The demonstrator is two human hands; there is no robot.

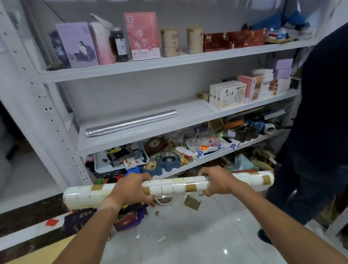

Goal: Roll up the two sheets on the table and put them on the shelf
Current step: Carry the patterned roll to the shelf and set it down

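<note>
From the head camera, a glossy rolled sheet printed with white, cream and gold tile squares forms a long cylinder, its axis level and running left to right, held in the air before the white metal shelf. The left hand and right hand each curl their fingers round it. A crinkled silver roll lies on the middle shelf board, slanting up to the right. Below, a white tray holds jumbled small items.
</note>
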